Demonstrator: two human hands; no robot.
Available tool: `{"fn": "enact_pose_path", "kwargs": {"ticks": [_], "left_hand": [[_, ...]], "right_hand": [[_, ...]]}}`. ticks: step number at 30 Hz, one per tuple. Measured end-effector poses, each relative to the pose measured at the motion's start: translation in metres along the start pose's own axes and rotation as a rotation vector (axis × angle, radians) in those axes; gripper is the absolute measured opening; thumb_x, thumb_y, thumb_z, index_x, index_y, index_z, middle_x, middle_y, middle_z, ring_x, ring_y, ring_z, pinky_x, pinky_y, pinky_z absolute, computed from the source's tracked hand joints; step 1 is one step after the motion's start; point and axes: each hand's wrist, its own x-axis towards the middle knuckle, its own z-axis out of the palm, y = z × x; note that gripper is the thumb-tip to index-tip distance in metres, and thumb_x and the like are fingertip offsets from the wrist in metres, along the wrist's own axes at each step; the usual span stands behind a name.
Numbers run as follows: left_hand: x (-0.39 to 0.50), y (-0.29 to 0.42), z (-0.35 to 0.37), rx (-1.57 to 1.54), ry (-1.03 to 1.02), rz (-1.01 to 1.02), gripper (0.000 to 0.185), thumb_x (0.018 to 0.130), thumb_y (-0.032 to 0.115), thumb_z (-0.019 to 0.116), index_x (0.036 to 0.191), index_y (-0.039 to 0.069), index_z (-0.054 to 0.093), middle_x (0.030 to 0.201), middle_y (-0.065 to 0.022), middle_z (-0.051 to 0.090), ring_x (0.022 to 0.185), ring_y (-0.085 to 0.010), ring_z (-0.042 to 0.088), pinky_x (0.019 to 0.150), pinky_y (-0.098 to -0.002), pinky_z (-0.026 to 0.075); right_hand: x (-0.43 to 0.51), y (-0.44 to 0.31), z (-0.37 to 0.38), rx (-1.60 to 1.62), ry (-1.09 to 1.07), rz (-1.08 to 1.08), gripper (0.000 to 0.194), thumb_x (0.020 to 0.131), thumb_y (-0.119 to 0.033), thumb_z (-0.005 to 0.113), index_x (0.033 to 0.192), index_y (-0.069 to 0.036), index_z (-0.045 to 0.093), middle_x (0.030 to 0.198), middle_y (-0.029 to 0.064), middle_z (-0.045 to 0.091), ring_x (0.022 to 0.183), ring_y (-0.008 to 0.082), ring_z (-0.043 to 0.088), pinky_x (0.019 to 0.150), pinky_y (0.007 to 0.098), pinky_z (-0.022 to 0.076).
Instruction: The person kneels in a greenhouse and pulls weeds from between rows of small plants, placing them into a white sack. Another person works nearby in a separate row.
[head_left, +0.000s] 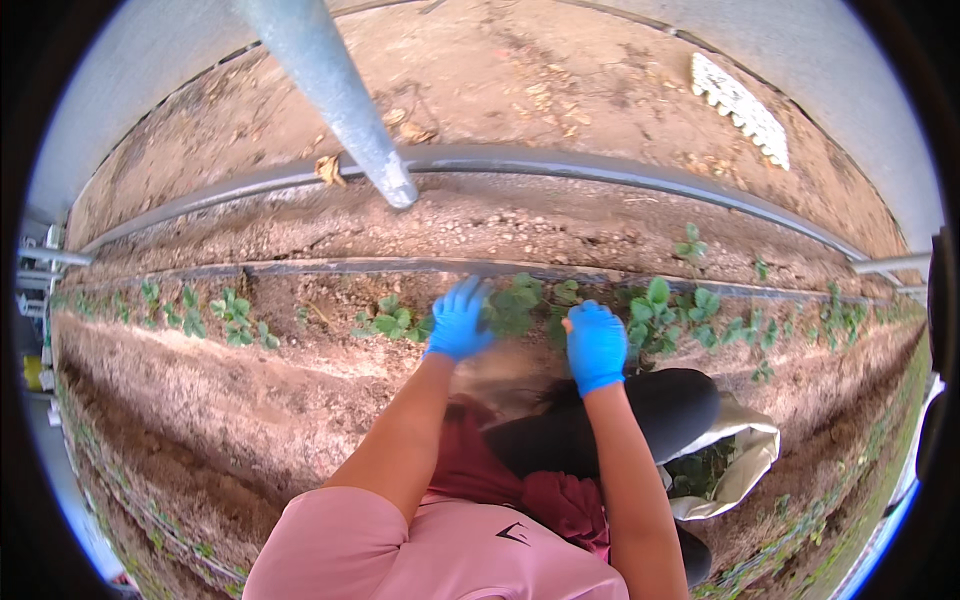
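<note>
My left hand (459, 319), in a blue glove, is over the planted row at the left edge of a leafy strawberry plant (514, 306). Its fingers look spread and are slightly blurred; I see nothing held in them. On the plant's other side my right hand (598, 345), gloved in the same blue, has its fingers curled down. A bare-looking thumb tip shows at its left side, and whatever lies under the fingers is hidden. A fuller green plant (652, 315) stands just right of that hand. Left of my left hand grows a smaller strawberry plant (394, 322).
A pale sack (754, 465) with leaves inside sits by my bent knee (671, 409). Beyond the row run a dark edging strip (360, 266) and a grey pipe (517, 159). A metal post (337, 97) slants in from above. White scalloped debris (742, 112) lies far right.
</note>
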Motion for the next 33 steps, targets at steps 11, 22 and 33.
{"fn": "enact_pose_path", "kwargs": {"ticks": [11, 22, 33], "left_hand": [[-0.006, 0.018, -0.004, 0.096, 0.032, 0.038, 0.086, 0.057, 0.027, 0.073, 0.134, 0.014, 0.036, 0.141, -0.0081, 0.029, 0.127, -0.0326, 0.03, 0.098, -0.0517, 0.025], [-0.028, 0.082, -0.034, -0.009, 0.274, -0.043, 0.069, 0.067, 0.014, 0.068, 0.13, 0.014, 0.041, 0.131, -0.0141, 0.038, 0.121, -0.0349, 0.034, 0.097, -0.0489, 0.027], [-0.05, 0.094, 0.008, 0.226, -0.375, 0.407, 0.04, 0.078, 0.016, 0.061, 0.117, 0.012, 0.053, 0.115, -0.0123, 0.05, 0.11, -0.0308, 0.044, 0.082, -0.0394, 0.04]], "right_hand": [[-0.313, 0.146, -0.199, 0.421, 1.391, 0.886, 0.026, 0.092, -0.005, 0.05, 0.118, -0.001, 0.053, 0.091, 0.0058, 0.06, 0.075, 0.0115, 0.054, 0.069, 0.0255, 0.0476], [-0.463, 0.273, 0.029, 0.381, 0.363, 1.136, 0.036, 0.075, 0.002, 0.059, 0.111, 0.0, 0.06, 0.118, 0.0183, 0.058, 0.112, 0.0304, 0.053, 0.098, 0.0347, 0.0388], [-0.48, 0.236, 0.021, 0.704, 0.393, 1.124, 0.016, 0.083, -0.004, 0.059, 0.097, 0.0, 0.065, 0.09, 0.0128, 0.067, 0.083, 0.0187, 0.062, 0.079, 0.0294, 0.0473]]}}
